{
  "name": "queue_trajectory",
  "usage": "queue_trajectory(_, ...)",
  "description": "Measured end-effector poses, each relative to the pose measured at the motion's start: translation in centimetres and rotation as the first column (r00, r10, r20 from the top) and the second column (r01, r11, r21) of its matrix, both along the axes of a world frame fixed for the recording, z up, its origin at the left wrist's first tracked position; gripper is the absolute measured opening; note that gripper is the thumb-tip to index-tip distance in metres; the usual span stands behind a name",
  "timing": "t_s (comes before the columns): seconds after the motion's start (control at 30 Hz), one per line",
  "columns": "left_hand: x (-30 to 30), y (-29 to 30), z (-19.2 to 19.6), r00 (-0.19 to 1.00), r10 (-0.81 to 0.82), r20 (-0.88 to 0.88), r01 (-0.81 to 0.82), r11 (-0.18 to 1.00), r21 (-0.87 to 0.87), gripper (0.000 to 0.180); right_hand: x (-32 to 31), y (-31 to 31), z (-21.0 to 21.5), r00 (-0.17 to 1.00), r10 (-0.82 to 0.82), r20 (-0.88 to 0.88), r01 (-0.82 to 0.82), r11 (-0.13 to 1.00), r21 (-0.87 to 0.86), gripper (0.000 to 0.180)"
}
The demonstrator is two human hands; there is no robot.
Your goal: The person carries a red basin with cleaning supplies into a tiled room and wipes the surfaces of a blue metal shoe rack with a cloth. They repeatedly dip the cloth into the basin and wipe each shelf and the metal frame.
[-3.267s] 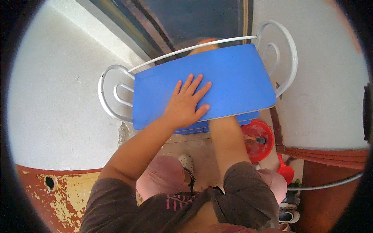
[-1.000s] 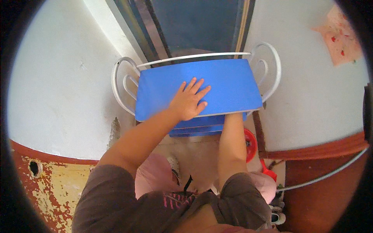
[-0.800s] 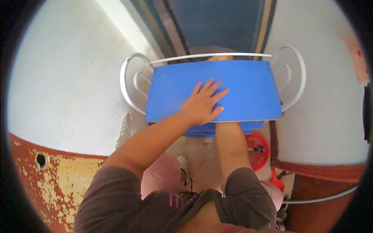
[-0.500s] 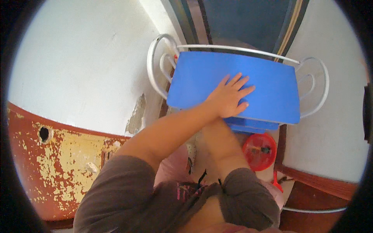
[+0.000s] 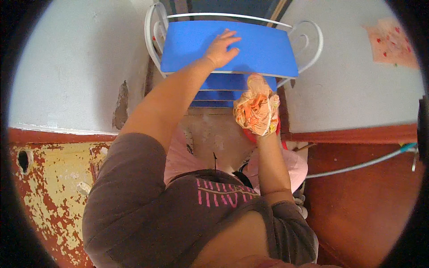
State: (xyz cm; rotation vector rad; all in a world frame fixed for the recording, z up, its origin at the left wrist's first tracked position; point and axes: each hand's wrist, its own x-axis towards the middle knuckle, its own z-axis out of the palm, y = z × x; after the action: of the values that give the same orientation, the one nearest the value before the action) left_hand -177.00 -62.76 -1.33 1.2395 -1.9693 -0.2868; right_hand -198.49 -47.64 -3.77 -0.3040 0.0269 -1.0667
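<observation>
In front of me stands a small rack with a blue top board and white tube handles at both ends. My left hand rests on that board, fingers stretched out and nothing in them. A crumpled orange-and-yellow patterned cloth is bunched in my right hand, just in front of the board's near edge. The cloth hides nearly all the fingers of this hand. Lower blue shelves show beneath the top one.
A red plastic container sits on the floor behind my right wrist, mostly covered. Walls flank the rack; an orange patterned sheet hangs on the right one. A pale hose or tube runs across the lower right. Peeling yellow-and-red paint covers the lower left.
My right hand, earlier hidden under the left arm, has come out to the right with the cloth. My left hand stays on the board. The rack sits higher and further left in view.
</observation>
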Motion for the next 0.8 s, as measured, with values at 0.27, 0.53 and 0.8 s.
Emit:
queue_trajectory(0.27, 6.3, 9.0, 6.6, 0.978, 0.172, -0.116, -0.208, 0.8, -0.562, 0.033, -2.1, 1.1, -7.8, 0.975, 0.224, -0.015, -0.217, 0.96, 0.178, 0.042)
queue_trajectory(0.53, 16.9, 11.1, 0.7, 0.624, 0.419, -0.659, -0.662, 0.732, -0.161, 0.034, 2.8, -0.9, -5.2, 0.514, -0.028, -0.857, 0.45, 0.859, 0.242, 0.031)
queue_trajectory(0.8, 16.8, 7.1, -7.4, 0.335, 0.37, -0.867, -0.222, 0.925, 0.309, 0.054, 7.3, -10.6, -5.6, -0.489, -0.669, -0.56, -0.131, 0.692, -0.71, 0.02)
